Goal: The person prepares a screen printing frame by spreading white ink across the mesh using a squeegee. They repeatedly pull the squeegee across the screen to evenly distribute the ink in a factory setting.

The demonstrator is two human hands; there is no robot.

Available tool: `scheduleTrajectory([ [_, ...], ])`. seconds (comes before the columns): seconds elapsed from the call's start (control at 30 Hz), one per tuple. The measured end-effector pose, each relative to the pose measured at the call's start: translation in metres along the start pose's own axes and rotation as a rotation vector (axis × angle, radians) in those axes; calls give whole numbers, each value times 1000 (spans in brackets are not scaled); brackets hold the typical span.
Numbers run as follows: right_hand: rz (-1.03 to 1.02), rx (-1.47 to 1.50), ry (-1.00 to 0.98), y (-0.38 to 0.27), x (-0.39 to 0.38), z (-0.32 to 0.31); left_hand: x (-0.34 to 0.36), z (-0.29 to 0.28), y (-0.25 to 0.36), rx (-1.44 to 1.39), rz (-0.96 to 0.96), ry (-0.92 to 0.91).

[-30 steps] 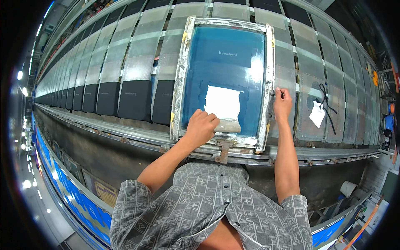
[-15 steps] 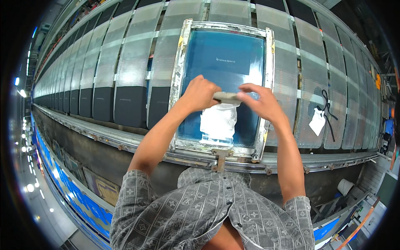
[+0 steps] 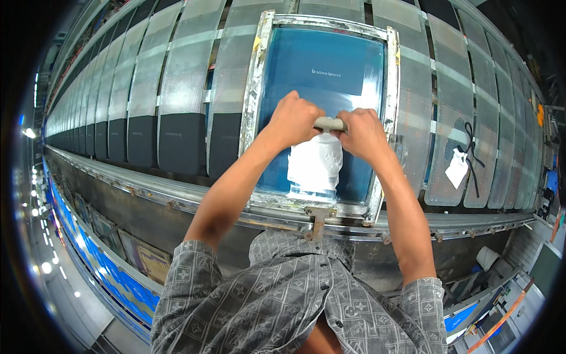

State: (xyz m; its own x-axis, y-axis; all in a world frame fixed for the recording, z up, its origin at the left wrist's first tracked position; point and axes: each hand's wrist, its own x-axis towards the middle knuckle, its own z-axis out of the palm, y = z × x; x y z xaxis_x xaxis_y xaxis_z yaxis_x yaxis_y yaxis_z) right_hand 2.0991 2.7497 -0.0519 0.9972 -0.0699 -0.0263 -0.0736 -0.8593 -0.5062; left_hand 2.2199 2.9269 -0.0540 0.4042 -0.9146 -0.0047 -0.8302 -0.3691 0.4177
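A squeegee [image 3: 331,124] with a worn grey-beige handle stands across the middle of a blue printing screen [image 3: 298,53]. My left hand [image 3: 296,120] is closed around its left end, and my right hand [image 3: 361,133] grips the right end. Between the hands a short stretch of the handle shows; the blade below is hidden. White ink [image 3: 315,162] lies on the mesh just on my side of the squeegee. The screen's frame [image 3: 254,76] is pale, scuffed and ink-stained. Small pale lettering shows on the mesh beyond my hands.
Long glassy pallets [image 3: 181,71] stand in a row on both sides, several with dark fabric pieces [image 3: 181,141] at their near ends. Right of the frame lie a white cloth scrap [image 3: 457,168] and a black cord [image 3: 471,147]. A metal rail [image 3: 188,197] runs along the near edge.
My right hand has gone from loose, partly spread fingers to a closed grip on the squeegee. Both hands and the squeegee have shifted slightly away and right; the whole view has shifted a little.
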Motion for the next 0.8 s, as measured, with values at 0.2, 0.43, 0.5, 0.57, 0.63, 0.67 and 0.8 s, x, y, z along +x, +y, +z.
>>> scheduleTrajectory([
  [0.2, -72, 24, 22, -32, -83, 26, -80, 29, 45, -11, 31, 65],
  [0.43, -16, 195, -1, -42, -111, 14, -112, 34, 65, 33, 35, 50],
  [0.5, 201, 385, 147, -10, -98, -8, -107, 25, 60, -58, 18, -69],
  [0.57, 350, 16, 602, 44, -94, -12, -95, 11, 55, -83, -3, -104],
  [0.63, 540, -18, 712, 84, -88, -9, -71, 1, 46, -51, -8, -61],
  [0.67, 684, 144, 631, 95, -87, -8, -55, -3, 35, 10, 15, -32],
  [0.8, 788, 445, 536, 112, -88, 19, -13, -4, 15, 7, 31, 20],
])
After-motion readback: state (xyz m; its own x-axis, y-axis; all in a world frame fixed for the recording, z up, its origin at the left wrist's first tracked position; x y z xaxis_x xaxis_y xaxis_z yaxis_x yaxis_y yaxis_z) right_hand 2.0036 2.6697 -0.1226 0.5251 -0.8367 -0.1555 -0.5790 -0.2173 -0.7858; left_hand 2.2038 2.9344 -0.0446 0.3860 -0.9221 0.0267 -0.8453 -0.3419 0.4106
